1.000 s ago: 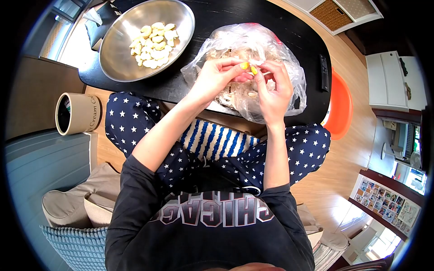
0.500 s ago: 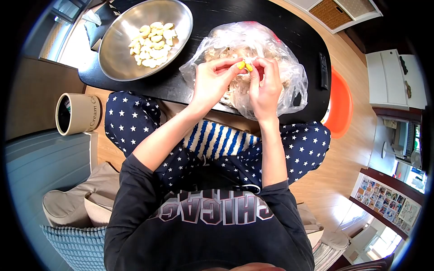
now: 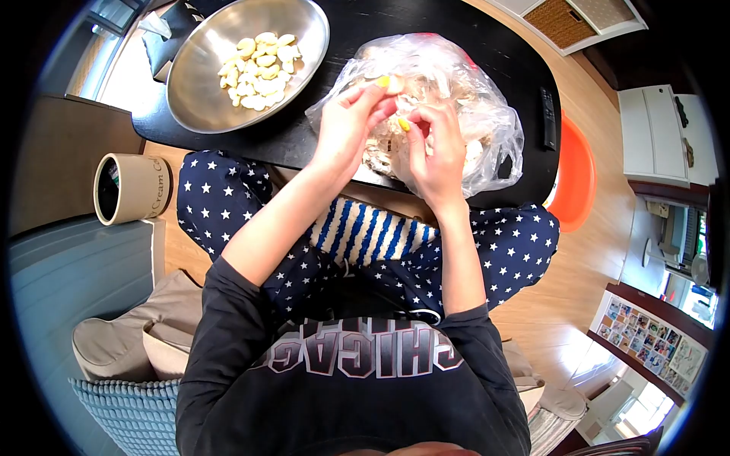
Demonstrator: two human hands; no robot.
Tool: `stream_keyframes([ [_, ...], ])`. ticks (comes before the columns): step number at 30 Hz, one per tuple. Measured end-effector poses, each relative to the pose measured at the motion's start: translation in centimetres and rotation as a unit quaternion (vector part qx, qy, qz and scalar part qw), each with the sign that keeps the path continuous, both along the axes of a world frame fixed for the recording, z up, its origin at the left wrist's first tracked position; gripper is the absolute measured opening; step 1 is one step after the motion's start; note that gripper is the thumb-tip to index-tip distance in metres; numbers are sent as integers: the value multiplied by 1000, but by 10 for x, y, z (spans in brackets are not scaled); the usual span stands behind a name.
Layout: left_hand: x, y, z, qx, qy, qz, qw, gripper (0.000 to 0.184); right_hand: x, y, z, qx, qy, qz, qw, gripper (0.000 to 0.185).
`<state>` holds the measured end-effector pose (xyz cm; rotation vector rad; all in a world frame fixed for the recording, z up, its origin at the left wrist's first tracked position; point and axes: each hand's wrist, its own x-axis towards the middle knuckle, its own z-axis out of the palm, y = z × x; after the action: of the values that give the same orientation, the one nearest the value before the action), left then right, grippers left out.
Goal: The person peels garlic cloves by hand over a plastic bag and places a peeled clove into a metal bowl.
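Clove (image 3: pixel 395 85), pale, pinched in left hand's (image 3: pixel 344 128) grip, over clear bag (image 3: pixel 493 114) on black worktop (image 3: pixel 525 64). Right hand (image 3: pixel 439 156) just beside, also over bag; thumb and fingers curled close, cannot tell whether they pinch anything. Steel bowl (image 3: pixel 196 87), left of bag, holds more cloves (image 3: pixel 260 72).

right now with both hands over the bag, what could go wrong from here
The pale piece pinched in the left hand could slip and get lost among the scraps below.
The bag sits close to the near edge of the table, so a tug might spill scraps over it.
The remote lies near the table's right edge and might get knocked off.
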<state>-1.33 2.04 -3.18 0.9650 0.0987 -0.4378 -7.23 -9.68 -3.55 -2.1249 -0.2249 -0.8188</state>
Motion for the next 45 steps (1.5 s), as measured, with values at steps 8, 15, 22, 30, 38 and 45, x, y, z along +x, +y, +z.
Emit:
stream_keyframes([
  [8, 4, 7, 6, -26, -11, -38, 999, 25, 11, -32, 11, -38, 153, -32, 987, 7],
  [15, 6, 6, 5, -26, -7, -44, 999, 24, 42, -39, 35, -198, 159, 20, 967, 8],
  [22, 7, 5, -8, -19, -14, -66, 998, 25, 33, -18, 15, 43, 86, 49, 994, 16],
  [30, 4, 4, -4, 63, -71, -96, 991, 24, 34, -28, 18, 20, 63, 79, 995, 14],
  [38, 5, 8, -11, 142, -110, -83, 980, 22, 36, -29, 2, 102, 117, 123, 980, 16],
  [45, 0, 3, 0, 82, -66, -64, 992, 19, 33, -26, 7, 0, 41, 87, 995, 15],
])
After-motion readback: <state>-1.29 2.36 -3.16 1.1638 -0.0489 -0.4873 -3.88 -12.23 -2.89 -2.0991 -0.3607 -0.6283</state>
